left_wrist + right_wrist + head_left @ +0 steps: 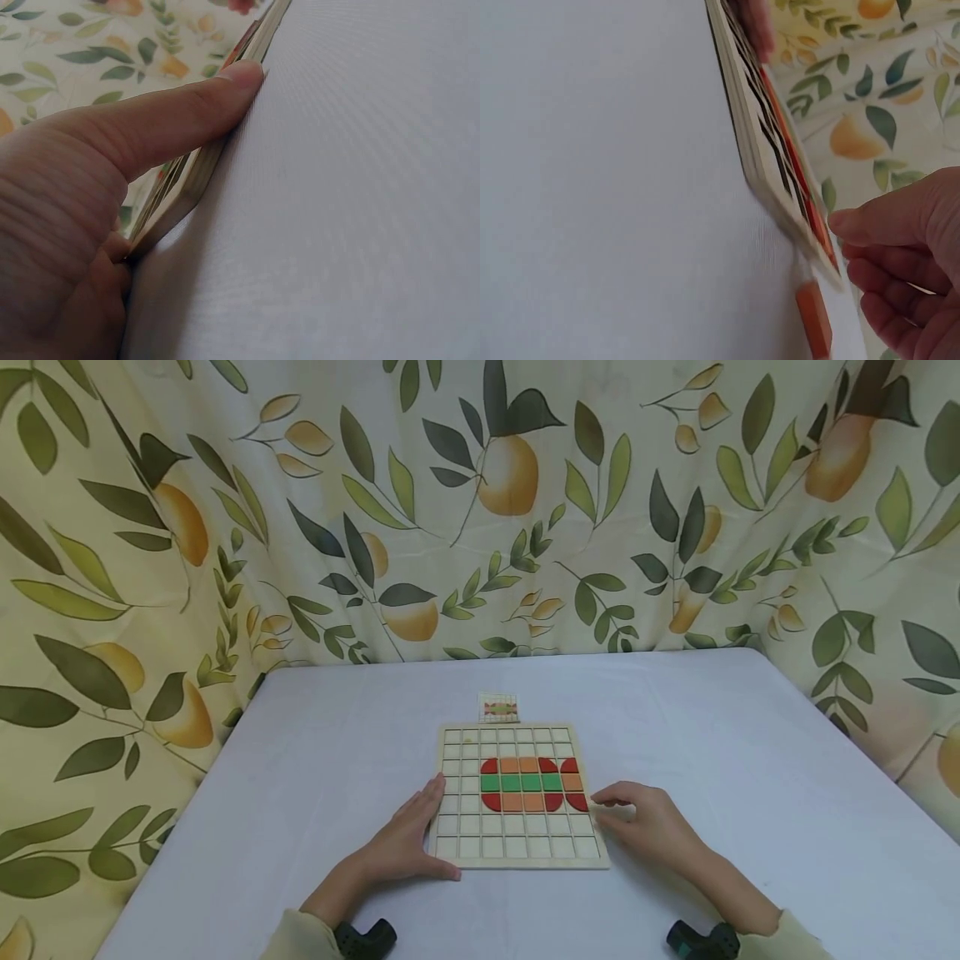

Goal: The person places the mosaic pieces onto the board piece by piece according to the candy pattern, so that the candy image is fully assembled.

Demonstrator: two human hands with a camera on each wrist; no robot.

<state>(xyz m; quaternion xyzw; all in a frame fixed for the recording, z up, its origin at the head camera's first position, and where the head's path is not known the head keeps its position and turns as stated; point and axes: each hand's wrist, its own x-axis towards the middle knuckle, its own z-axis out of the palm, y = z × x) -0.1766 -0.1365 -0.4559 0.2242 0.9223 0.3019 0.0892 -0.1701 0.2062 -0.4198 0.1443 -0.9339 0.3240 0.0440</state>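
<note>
A light wooden grid board [517,863] lies flat, with red, orange and green pieces [530,782] set in its squares. My left hand [405,843] steadies its near left corner, the straight thumb [195,112] against the front edge and the other fingers along the left edge. At the right edge is my right hand [648,818], fingers bent and fingertips close to the red end pieces; nothing shows between them. In the right wrist view an orange block [814,319] appears beside the board's right edge, below the fingers. The head view hides that block behind the hand.
A small card [498,707] with a matching coloured pattern lies just beyond the board's far edge. White cloth covers the table [337,727]. Behind and at the sides hangs a curtain [300,568] printed with fruit and leaves.
</note>
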